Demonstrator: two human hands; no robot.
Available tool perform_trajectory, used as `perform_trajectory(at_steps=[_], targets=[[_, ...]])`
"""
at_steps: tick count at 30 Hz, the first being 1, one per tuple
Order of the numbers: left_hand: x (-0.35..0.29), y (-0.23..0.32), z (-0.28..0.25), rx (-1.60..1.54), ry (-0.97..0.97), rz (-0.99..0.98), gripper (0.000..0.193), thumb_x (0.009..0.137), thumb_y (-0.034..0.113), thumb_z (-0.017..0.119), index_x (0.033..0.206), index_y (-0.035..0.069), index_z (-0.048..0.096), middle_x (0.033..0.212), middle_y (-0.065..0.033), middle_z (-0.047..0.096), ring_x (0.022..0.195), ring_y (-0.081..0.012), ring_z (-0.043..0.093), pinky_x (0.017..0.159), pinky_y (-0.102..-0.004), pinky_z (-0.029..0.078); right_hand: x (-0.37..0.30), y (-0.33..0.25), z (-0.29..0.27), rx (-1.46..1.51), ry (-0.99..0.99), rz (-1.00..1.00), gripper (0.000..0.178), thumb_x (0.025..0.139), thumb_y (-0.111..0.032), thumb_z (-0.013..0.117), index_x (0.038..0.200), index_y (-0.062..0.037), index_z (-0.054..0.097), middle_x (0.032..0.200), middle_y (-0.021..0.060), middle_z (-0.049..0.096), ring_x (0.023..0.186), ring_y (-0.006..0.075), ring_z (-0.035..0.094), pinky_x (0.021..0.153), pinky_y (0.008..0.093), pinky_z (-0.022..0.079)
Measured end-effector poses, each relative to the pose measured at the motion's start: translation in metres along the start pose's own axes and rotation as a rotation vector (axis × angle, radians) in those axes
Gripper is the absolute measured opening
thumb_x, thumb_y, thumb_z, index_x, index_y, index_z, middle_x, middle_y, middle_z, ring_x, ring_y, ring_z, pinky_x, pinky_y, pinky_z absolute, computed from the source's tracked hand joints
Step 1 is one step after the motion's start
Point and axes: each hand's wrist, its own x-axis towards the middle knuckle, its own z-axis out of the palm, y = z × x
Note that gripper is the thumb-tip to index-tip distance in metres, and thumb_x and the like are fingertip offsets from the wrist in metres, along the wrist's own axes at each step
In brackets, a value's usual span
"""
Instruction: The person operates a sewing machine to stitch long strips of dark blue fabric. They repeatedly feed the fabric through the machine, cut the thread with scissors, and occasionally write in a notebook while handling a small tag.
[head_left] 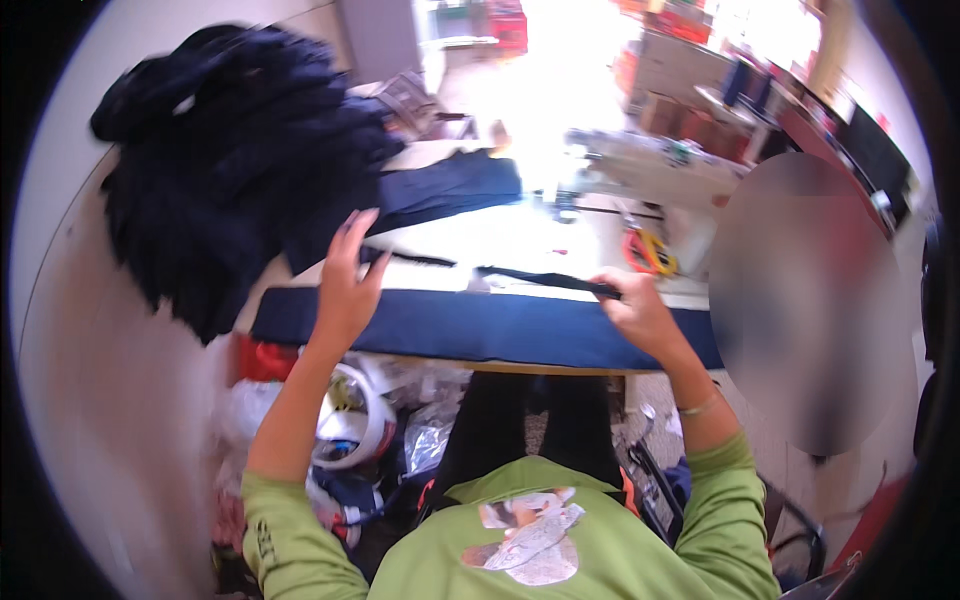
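Observation:
My right hand (637,312) pinches one end of a narrow dark fabric strip (540,278), which stretches left over the white tabletop (480,232). A small pale piece (480,284) sits at the strip's left end; what it is I cannot make out. My left hand (350,283) is raised with fingers apart, beside a second short dark strip (412,258); whether it touches that strip is unclear. Below both hands, a long folded navy fabric piece (470,325) lies along the table's near edge. Behind my left hand is another flat navy fabric piece (450,187).
A large heap of dark garments (240,160) stands at the left. Across the table is a pale sewing machine (655,165), with orange-and-yellow-handled scissors (650,250) near it. Under the table are a white bucket (378,420) and plastic bags (428,440). A blurred patch covers the right side.

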Motion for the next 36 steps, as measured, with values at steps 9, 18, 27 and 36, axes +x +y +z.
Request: perform_trajectory(at_steps=[9,18,27,36], targets=[[-0.068,-0.044,0.017,0.212,-0.513,-0.17,0.077,0.08,0.002,0.062,0.152,0.002,0.035,0.121,-0.03,0.062,0.111,-0.0445,0.061,0.098,-0.0439,0.046,-0.053,0.014,-0.029,-0.443,0.293,-0.222,0.055,0.079,-0.021,0.08,0.129,-0.0065,0.063,0.121,0.0171,0.056,0.114,0.0351,0.057,0.099,0.0433,0.048],[-0.034,-0.018,0.023,0.551,-0.397,-0.082,0.069,0.085,0.006,0.069,0.149,0.007,0.042,0.099,-0.0231,0.065,0.087,-0.0395,0.064,0.076,-0.0482,0.049,-0.147,0.057,-0.174,-1.148,0.591,0.39,0.06,0.076,-0.012,0.078,0.132,-0.0069,0.057,0.134,0.0173,0.048,0.122,0.0324,0.047,0.1,0.0419,0.043],[-0.025,0.032,0.015,0.387,-0.34,-0.005,0.067,0.083,0.002,0.071,0.146,0.006,0.048,0.08,-0.0129,0.055,0.069,-0.0273,0.054,0.066,-0.0406,0.046,-0.21,0.099,-0.142,-0.385,0.67,0.868,0.039,0.089,-0.013,0.069,0.119,0.0068,0.054,0.075,0.0191,0.066,0.076,0.0325,0.071,0.069,0.0428,0.055],[-0.027,0.036,0.021,0.335,-0.42,-0.031,0.061,0.083,0.001,0.07,0.141,0.001,0.052,0.083,-0.0129,0.056,0.071,-0.0267,0.056,0.064,-0.0391,0.046,-0.147,0.119,-0.196,-1.03,0.715,0.253,0.085,0.075,-0.002,0.076,0.151,-0.0076,0.038,0.122,0.0205,0.06,0.117,0.0374,0.056,0.1,0.0413,0.046]])
